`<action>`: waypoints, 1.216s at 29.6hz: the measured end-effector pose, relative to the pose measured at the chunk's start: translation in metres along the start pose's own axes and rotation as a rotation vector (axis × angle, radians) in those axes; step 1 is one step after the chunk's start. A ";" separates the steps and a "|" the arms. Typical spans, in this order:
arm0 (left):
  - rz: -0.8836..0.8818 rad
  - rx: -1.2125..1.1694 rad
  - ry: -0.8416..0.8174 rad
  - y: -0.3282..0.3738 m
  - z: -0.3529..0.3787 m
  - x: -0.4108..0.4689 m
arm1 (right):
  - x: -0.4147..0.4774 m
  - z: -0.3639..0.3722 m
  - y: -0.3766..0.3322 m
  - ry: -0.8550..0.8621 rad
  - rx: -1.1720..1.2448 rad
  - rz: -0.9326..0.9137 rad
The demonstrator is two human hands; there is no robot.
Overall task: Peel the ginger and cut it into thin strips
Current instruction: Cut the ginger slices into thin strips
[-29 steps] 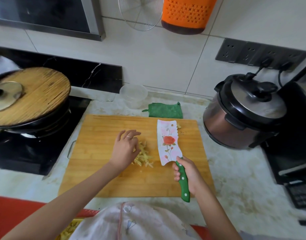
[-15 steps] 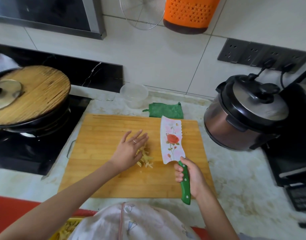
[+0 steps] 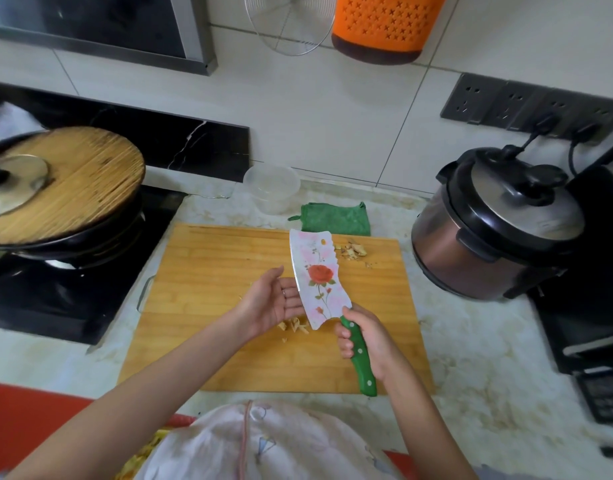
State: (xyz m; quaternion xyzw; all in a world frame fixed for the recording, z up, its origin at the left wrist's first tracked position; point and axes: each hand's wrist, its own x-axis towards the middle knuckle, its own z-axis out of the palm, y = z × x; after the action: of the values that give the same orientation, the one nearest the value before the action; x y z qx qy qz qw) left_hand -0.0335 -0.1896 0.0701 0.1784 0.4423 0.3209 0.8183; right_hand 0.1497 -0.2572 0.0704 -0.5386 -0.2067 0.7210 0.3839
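Ginger strips (image 3: 295,324) lie as pale yellow slivers on the cutting board (image 3: 211,258). Left hand (image 3: 272,301) spread, palm up; right hand (image 3: 365,339) grips floral cleaver (image 3: 317,277).

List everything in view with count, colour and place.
cutting board: one, tan wood, counter centre
knife: one, floral white blade, green handle, over the board
ginger strips: small pile, pale yellow, by the blade's heel
peel scraps: few, brown, board's far right corner
cloth: one, green, behind the board
tub: one, clear, beside the cloth
cooker: one, black and bronze, right of the board
wooden lid: one, tan, on the black wok, left
basket: one, orange, on the wall
left hand: open, palm up, beside the blade
right hand: grips the knife handle
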 end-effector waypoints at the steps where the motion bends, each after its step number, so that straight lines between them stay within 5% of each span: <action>1: 0.026 -0.024 0.033 0.002 -0.002 -0.001 | -0.001 -0.001 -0.001 0.016 -0.041 -0.006; 4: 0.214 0.215 0.211 -0.006 -0.013 -0.001 | -0.003 -0.004 -0.002 0.132 -0.122 0.031; 6: 0.543 0.878 0.333 -0.015 -0.025 0.000 | 0.000 -0.004 -0.001 0.195 -0.086 0.105; 8: 0.911 1.455 0.125 -0.026 -0.031 0.004 | 0.001 0.000 -0.002 0.185 -0.013 0.183; 12: 1.206 2.043 -0.353 -0.038 -0.033 0.020 | -0.005 0.008 -0.009 0.083 -0.013 0.226; 19: 1.124 2.274 -0.193 0.007 -0.053 0.044 | -0.019 -0.009 -0.011 0.058 -0.067 0.218; 24: 0.832 2.487 -0.041 0.016 -0.051 0.045 | -0.017 -0.019 -0.002 0.129 -0.152 0.163; 25: 0.796 2.447 -0.051 0.016 -0.053 0.046 | -0.015 -0.021 0.001 0.157 -0.147 0.130; 29: 1.103 2.148 0.041 0.014 -0.062 0.044 | 0.000 -0.028 0.015 0.391 -0.112 -0.062; 36: 0.895 2.001 0.031 0.018 -0.049 0.038 | 0.023 -0.038 0.037 0.620 -0.306 -0.161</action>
State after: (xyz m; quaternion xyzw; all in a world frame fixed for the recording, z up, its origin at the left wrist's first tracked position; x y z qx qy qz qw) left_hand -0.0659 -0.1503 0.0302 0.9025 0.4081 0.0868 0.1070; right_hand 0.1697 -0.2664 0.0170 -0.7649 -0.2279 0.4515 0.3990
